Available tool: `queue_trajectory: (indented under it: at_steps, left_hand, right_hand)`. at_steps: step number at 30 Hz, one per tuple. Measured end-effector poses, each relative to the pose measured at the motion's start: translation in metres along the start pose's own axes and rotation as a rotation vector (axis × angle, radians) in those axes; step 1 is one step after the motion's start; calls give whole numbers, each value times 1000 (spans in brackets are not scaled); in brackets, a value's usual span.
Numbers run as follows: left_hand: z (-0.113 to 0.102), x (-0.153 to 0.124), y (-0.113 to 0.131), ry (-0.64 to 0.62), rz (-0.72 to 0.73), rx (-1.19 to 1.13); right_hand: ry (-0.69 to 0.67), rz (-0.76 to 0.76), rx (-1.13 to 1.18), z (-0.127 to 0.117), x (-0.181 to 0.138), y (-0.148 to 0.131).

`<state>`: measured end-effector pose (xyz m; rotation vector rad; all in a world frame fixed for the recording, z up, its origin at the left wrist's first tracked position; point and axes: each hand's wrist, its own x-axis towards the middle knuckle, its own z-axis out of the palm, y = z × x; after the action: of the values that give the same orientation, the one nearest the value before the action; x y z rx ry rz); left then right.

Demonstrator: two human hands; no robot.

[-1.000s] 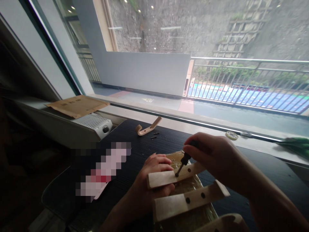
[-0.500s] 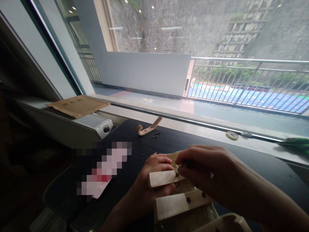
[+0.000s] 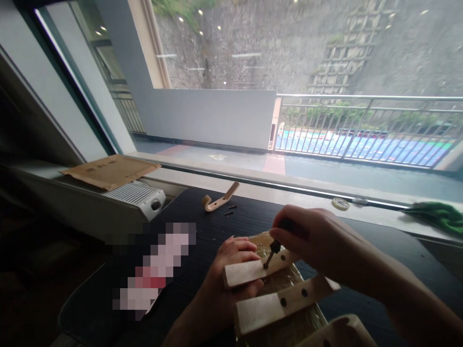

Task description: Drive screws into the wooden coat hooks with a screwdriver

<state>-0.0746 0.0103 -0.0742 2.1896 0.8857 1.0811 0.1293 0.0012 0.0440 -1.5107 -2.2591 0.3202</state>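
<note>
My right hand [image 3: 314,243] is closed around a short dark-handled screwdriver [image 3: 272,251], whose tip stands in a hole of a pale wooden hook piece [image 3: 249,270]. My left hand [image 3: 226,279] grips the left end of that same piece, fingers curled over its top. The piece lies on a plastic-wrapped wooden board [image 3: 285,308]. A second wooden hook piece [image 3: 285,303] with two dark holes sits on the board nearer to me, and part of a third [image 3: 336,335] shows at the bottom edge.
A loose wooden hook [image 3: 219,198] and a few dark screws [image 3: 230,210] lie on the black table [image 3: 202,231] towards the window. A white device [image 3: 139,195] under cardboard [image 3: 108,169] stands at the left. A tape roll [image 3: 340,204] and green cloth [image 3: 439,215] rest on the sill.
My right hand dropped low over the hook piece half a second ago and has risen again, so the screwdriver shows upright in the hole. The view tilted slightly down. My left hand kept its hold.
</note>
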Motion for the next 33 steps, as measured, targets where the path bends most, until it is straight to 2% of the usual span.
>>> queue_trajectory:
  at_steps: [3, 6, 11, 15, 22, 25, 28, 30, 33]
  left_hand:
    - [1, -1, -5, 5, 38, 25]
    - [4, -3, -14, 40, 97, 55]
    - [8, -3, -31, 50, 190, 108]
    - [8, -3, -35, 69, 217, 135]
    - [7, -3, -32, 66, 236, 168]
    - [8, -3, -34, 77, 233, 178]
    - [9, -4, -36, 94, 234, 182]
    - [9, -4, -36, 104, 234, 181]
    - [8, -3, -32, 75, 215, 181]
  right_hand:
    - [-159, -159, -173, -20, 2, -10]
    - [-340, -244, -317, -37, 7, -23]
    - [-544, -317, -471, -40, 17, -37]
    - [-540, -334, -416, -36, 18, -36]
    - [-521, -169, -340, -36, 16, -27]
    - [-460, -157, -300, -37, 15, -24]
    - [-475, -146, -349, -40, 13, -27]
    - [-520, -156, -381, -41, 13, -32]
    - [-548, -263, -350, -40, 13, -38]
